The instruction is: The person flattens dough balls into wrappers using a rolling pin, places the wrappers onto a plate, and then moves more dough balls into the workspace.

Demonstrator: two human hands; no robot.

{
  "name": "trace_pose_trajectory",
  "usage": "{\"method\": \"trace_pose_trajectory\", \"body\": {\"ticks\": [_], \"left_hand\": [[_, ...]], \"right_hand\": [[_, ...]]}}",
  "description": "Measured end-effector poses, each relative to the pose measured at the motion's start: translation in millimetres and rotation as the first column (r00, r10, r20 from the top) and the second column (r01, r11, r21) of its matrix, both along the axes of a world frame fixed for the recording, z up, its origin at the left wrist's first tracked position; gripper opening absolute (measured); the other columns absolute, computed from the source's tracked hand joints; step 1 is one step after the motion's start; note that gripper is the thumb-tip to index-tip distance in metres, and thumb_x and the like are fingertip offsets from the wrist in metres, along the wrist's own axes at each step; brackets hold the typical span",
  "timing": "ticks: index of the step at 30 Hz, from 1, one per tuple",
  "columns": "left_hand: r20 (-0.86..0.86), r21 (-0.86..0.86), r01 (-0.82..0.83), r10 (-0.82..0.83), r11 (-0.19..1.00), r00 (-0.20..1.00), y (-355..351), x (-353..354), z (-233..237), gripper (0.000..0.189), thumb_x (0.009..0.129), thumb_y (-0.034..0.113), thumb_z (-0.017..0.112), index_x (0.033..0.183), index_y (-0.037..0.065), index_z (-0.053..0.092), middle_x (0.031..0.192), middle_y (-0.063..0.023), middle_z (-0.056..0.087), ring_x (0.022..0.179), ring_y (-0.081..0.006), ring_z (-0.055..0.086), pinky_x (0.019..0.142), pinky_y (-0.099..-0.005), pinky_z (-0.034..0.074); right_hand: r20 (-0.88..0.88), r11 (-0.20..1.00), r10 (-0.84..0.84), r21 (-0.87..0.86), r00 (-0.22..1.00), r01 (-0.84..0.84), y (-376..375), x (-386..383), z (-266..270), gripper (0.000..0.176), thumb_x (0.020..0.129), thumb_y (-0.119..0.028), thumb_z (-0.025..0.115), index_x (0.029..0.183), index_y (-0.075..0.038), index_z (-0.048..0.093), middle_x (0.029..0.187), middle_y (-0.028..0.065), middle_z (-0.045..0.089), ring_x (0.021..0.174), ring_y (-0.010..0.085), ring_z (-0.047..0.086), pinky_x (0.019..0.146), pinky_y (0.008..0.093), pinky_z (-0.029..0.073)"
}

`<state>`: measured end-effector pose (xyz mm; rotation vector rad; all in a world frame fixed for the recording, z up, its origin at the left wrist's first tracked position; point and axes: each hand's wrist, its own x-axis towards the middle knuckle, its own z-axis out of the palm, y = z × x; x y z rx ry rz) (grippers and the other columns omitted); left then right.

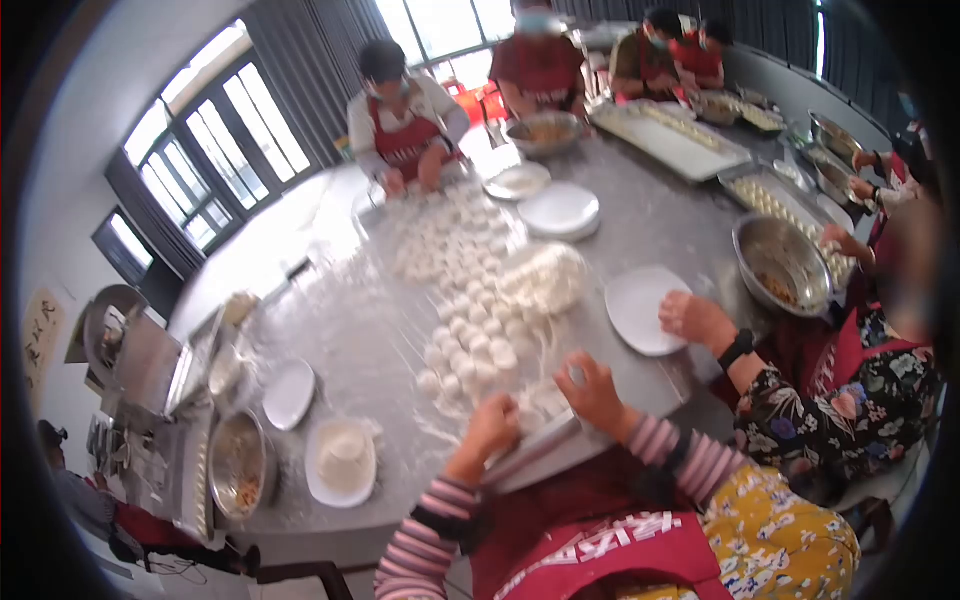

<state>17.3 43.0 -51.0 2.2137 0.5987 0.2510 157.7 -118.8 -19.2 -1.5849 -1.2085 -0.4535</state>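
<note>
My left hand [493, 425] is closed, fingers curled, at the near edge of a floured board [545, 436]. What it holds, if anything, is hidden. To its right, my right hand [594, 394] is raised slightly over the board, its thumb and fingers pinched together. A small pale patch shows between them, too blurred to name. Just beyond both hands lies a cluster of round white dough pieces [480, 345], dusted with flour. A heap of flour [545, 278] sits behind them on the right. Flattened dough pieces [450, 243] spread farther back.
A co-worker's hand [697, 320] reaches over a white plate [640, 312] at right, near a metal bowl of filling [783, 265]. On the left are a flour dish [342, 462] and another bowl [240, 465]. A person [403, 130] works across the table.
</note>
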Motion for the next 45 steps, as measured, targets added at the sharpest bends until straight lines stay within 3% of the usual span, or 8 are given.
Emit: {"method": "trace_pose_trajectory", "body": {"ticks": [5,14,16,23,26,28,43,45], "left_hand": [[-0.217,0.145,0.089,-0.056,0.985,0.975,-17.9,-3.4,56.3,0.017,0.077,0.018,0.061,0.085,0.003,0.066,0.08,-0.0182,0.065,0.076,-0.0325,0.063,0.069,-0.0393,0.049],[-0.144,0.105,0.15,-0.135,0.983,0.98,-7.4,-5.0,38.5,0.014,0.077,0.014,0.06,0.082,0.001,0.065,0.077,-0.0184,0.065,0.073,-0.034,0.064,0.069,-0.0396,0.049],[-0.228,-0.062,0.15,-0.161,0.987,0.96,-8.6,-6.8,41.5,0.016,0.078,0.016,0.061,0.083,0.001,0.064,0.076,-0.0181,0.064,0.076,-0.0339,0.063,0.07,-0.0392,0.049],[-0.198,0.16,0.373,-0.34,0.914,0.919,15.1,8.6,27.2,0.02,0.08,0.016,0.063,0.09,-0.001,0.064,0.08,-0.0145,0.066,0.075,-0.0228,0.064,0.07,-0.0356,0.049],[-0.173,0.004,0.278,-0.274,0.96,0.946,17.5,-3.5,20.8,0.017,0.079,0.015,0.064,0.086,0.0,0.063,0.077,-0.0115,0.065,0.074,-0.0196,0.063,0.067,-0.0339,0.049],[-0.187,-0.035,0.248,-0.25,0.968,0.95,15.0,-5.8,37.0,0.018,0.078,0.016,0.065,0.088,0.001,0.062,0.078,-0.0129,0.065,0.075,-0.0228,0.064,0.069,-0.034,0.049],[-0.188,-0.017,0.286,-0.284,0.958,0.94,7.3,-18.9,34.3,0.016,0.081,0.016,0.064,0.085,0.001,0.06,0.078,-0.0101,0.064,0.072,-0.015,0.059,0.064,-0.0302,0.047],[-0.194,-0.054,0.307,-0.312,0.95,0.93,5.4,-14.8,32.1,0.02,0.081,0.018,0.059,0.091,0.001,0.059,0.08,-0.0166,0.063,0.075,-0.0282,0.062,0.07,-0.037,0.048]], "right_hand": [[-0.268,0.996,0.058,0.086,0.962,-0.036,32.8,0.6,12.3,0.028,0.075,-0.01,0.068,0.096,-0.007,0.049,0.071,0.0185,0.058,0.065,0.0407,0.058,0.052,0.0439,0.045],[0.191,0.997,-0.049,-0.052,0.98,0.06,-10.1,-6.5,3.8,0.029,0.077,-0.012,0.067,0.096,-0.003,0.048,0.071,0.0177,0.055,0.059,0.0408,0.056,0.05,0.0436,0.045],[-0.171,0.999,0.03,0.043,0.985,-0.023,-6.2,-11.1,5.5,0.024,0.078,-0.012,0.066,0.094,-0.003,0.05,0.078,0.0179,0.053,0.057,0.038,0.056,0.049,0.0421,0.046],[-0.151,0.999,-0.001,0.05,0.989,0.008,46.4,7.2,-7.9,0.027,0.077,-0.016,0.068,0.093,-0.005,0.049,0.07,0.0167,0.059,0.064,0.0382,0.061,0.052,0.0433,0.047],[0.303,0.99,-0.061,-0.101,0.951,0.096,-1.6,-3.1,-6.2,0.025,0.078,-0.015,0.067,0.093,-0.005,0.05,0.077,0.0179,0.058,0.064,0.037,0.061,0.053,0.0435,0.047],[-0.163,0.992,0.082,0.105,0.983,-0.065,-18.7,-13.9,5.2,0.023,0.079,-0.014,0.066,0.092,-0.004,0.051,0.086,0.019,0.054,0.063,0.0348,0.06,0.051,0.0426,0.047],[-0.153,0.996,0.037,0.089,0.988,-0.024,-14.4,-10.4,2.0,0.031,0.076,-0.015,0.068,0.097,-0.004,0.048,0.073,0.0202,0.059,0.063,0.0418,0.059,0.053,0.0467,0.047],[-0.097,1.0,0.007,0.022,0.995,-0.005,25.1,6.3,-22.2,0.03,0.076,-0.016,0.068,0.095,-0.005,0.048,0.073,0.0182,0.059,0.063,0.0391,0.06,0.052,0.045,0.047]]}}
